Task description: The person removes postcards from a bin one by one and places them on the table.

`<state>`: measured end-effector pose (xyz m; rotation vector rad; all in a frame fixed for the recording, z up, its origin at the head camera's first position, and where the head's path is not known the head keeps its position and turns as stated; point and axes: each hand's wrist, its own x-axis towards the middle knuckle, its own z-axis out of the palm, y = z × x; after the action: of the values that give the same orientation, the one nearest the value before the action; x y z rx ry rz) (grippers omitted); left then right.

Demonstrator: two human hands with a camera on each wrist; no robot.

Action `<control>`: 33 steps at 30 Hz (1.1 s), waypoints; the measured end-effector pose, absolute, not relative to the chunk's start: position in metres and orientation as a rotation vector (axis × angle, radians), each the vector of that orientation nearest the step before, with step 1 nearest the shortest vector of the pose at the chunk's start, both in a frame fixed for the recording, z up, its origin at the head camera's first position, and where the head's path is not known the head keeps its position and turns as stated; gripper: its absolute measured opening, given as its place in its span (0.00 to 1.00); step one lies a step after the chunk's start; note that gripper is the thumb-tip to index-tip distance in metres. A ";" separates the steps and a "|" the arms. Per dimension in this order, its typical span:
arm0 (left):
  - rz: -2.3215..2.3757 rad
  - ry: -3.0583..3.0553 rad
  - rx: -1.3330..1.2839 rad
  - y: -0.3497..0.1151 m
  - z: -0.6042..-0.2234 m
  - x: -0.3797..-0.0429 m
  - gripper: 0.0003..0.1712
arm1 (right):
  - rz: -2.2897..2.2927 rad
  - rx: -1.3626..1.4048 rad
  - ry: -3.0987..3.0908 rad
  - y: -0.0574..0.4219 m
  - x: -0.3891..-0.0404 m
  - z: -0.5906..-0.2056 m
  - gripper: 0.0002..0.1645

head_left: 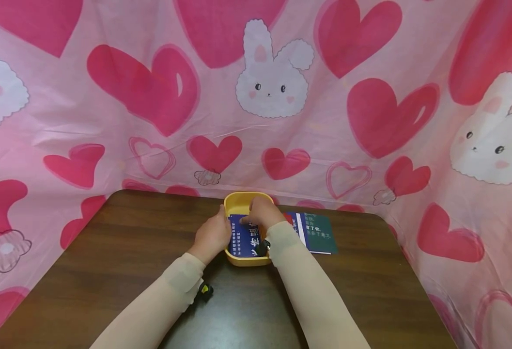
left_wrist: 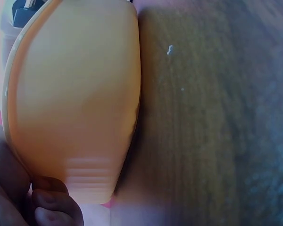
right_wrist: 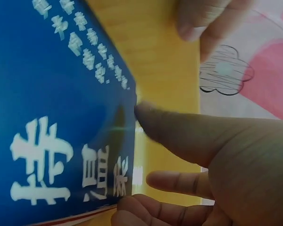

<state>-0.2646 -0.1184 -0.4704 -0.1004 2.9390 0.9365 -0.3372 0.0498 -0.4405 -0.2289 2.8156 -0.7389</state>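
Observation:
A yellow plastic basket (head_left: 249,262) stands at the far middle of the table, with a blue booklet (head_left: 239,245) with white lettering lying in it. At the basket's left rim my left hand (head_left: 213,236) holds on; in the left wrist view its fingers (left_wrist: 56,207) curl at the end of the basket's wall (left_wrist: 80,103). My right hand (head_left: 265,212) reaches into the basket from the right. Seen from the right wrist, its thumb (right_wrist: 174,132) touches the booklet's edge (right_wrist: 85,127) and its curled fingers (right_wrist: 155,209) grip near the corner.
Just right of the basket, a dark green booklet (head_left: 318,232) lies on the brown wooden table (head_left: 360,281), beside blue and red printed covers partly hidden by my right arm. A pink curtain (head_left: 221,121) with hearts and rabbits rises behind the table's far edge.

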 end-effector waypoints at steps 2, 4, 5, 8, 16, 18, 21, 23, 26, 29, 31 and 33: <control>0.936 2.942 -0.098 -0.118 -0.470 -0.265 0.41 | -0.729 -0.235 2.817 0.049 -0.336 -0.442 0.34; 0.937 2.944 -0.095 -0.119 -0.470 -0.265 0.41 | -0.694 -0.252 2.829 0.048 -0.335 -0.442 0.40; 0.942 2.941 -0.094 -0.119 -0.470 -0.265 0.41 | -0.664 -0.260 2.837 0.047 -0.335 -0.443 0.42; 0.950 2.935 -0.095 -0.120 -0.470 -0.264 0.41 | -0.601 -0.257 2.852 0.046 -0.334 -0.444 0.45; 0.943 2.949 -0.099 -0.119 -0.470 -0.264 0.40 | -0.581 -0.185 2.853 0.045 -0.333 -0.444 0.46; 0.928 2.965 -0.096 -0.119 -0.470 -0.265 0.40 | -0.576 -0.181 2.853 0.045 -0.333 -0.443 0.45; 0.917 2.978 -0.092 -0.119 -0.470 -0.265 0.39 | -0.548 -0.217 2.866 0.047 -0.334 -0.441 0.43; 0.918 2.971 -0.098 -0.119 -0.470 -0.265 0.39 | -0.576 -0.245 2.869 0.049 -0.335 -0.438 0.41; 0.924 2.965 -0.104 -0.118 -0.470 -0.264 0.40 | -0.685 -0.290 2.841 0.055 -0.335 -0.432 0.38; 0.933 2.957 -0.107 -0.118 -0.469 -0.264 0.40 | -0.810 -0.312 2.788 0.063 -0.335 -0.424 0.38; 0.936 2.956 -0.108 -0.118 -0.469 -0.264 0.40 | -0.831 -0.328 2.774 0.068 -0.336 -0.419 0.37; 0.930 2.962 -0.106 -0.118 -0.468 -0.263 0.39 | -0.850 -0.332 2.771 0.073 -0.337 -0.415 0.36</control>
<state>-0.2634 -0.1183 -0.4685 -0.1056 2.9616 0.9300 -0.3366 0.0725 -0.4153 -0.3318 2.7706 -0.8504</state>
